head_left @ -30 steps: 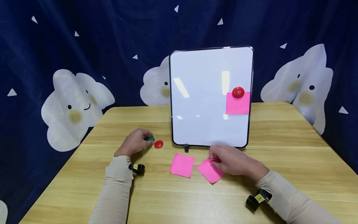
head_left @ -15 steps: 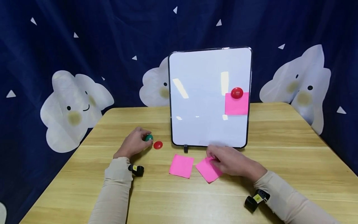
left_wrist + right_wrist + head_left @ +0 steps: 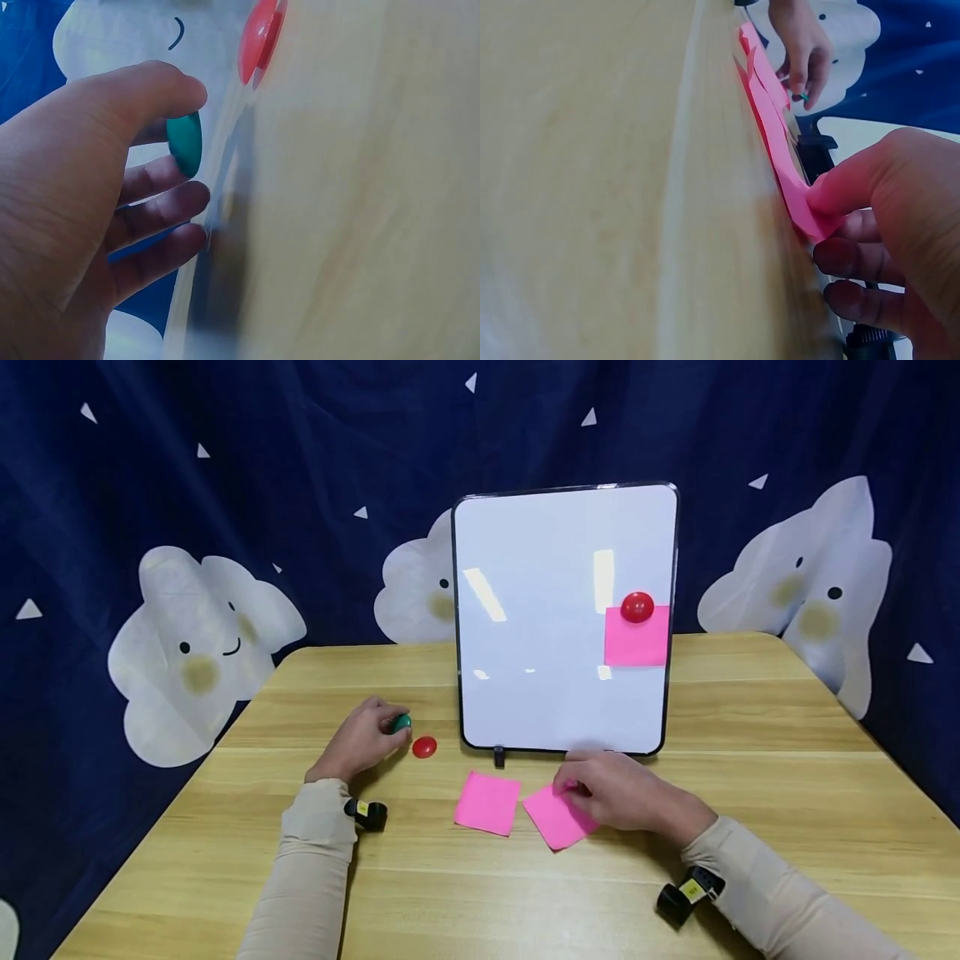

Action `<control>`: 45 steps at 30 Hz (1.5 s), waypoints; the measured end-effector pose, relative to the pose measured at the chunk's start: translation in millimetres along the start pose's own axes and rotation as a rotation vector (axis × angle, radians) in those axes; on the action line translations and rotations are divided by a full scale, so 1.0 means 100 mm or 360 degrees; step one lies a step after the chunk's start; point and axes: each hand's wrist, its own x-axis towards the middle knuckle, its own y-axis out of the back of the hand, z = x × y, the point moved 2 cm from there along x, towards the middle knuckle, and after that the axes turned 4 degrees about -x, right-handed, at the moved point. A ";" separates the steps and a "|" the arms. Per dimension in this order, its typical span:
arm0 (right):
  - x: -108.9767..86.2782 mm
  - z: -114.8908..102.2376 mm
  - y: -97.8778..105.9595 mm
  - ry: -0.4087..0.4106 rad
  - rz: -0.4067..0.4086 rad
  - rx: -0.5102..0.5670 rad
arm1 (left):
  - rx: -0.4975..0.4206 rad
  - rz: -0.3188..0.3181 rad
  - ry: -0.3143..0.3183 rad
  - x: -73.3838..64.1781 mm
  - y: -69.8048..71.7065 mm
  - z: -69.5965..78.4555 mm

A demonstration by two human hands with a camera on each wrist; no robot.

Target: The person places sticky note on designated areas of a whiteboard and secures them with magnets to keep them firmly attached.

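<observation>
My left hand (image 3: 362, 743) pinches a round green magnet (image 3: 185, 142) between thumb and fingers, just above the tabletop. Beside it on the wood lies a red magnet (image 3: 424, 747). In front of the whiteboard, my right hand (image 3: 617, 791) pinches the edge of a pink sticky note (image 3: 557, 820) between thumb and fingers, as the right wrist view also shows. Left of that note, a second pink note (image 3: 487, 803) lies flat on the table. On the whiteboard (image 3: 540, 627), a red magnet (image 3: 637, 607) sits over the top edge of another pink note (image 3: 636, 642).
The whiteboard stands upright at the back of the wooden table (image 3: 450, 902), with a black foot (image 3: 498, 757) at its lower left. Behind the table hangs a dark blue curtain (image 3: 330, 435) printed with clouds.
My left hand has lifted the green magnet slightly off the table. The pink note in my right hand has turned and shifted a little to the left.
</observation>
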 end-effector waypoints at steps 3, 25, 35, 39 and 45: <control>0.00 -0.01 0.00 0.0021 0.0023 0.0009 | 0.0045 0.0025 -0.0010 0.00 0.00 0.00; 0.01 0.01 0.04 0.0104 0.0194 0.0185 | 0.0065 0.0071 -0.0066 0.02 0.00 0.02; 0.01 0.02 0.05 0.0043 0.0262 0.0236 | 0.0141 0.0126 -0.0062 0.00 0.01 0.04; 0.01 0.02 0.06 -0.0003 0.0265 0.0279 | 0.0136 0.0133 -0.0066 0.00 0.02 0.05; 0.01 0.03 0.04 -0.0012 0.0334 0.0333 | 0.0119 0.0137 -0.0068 0.00 0.01 0.04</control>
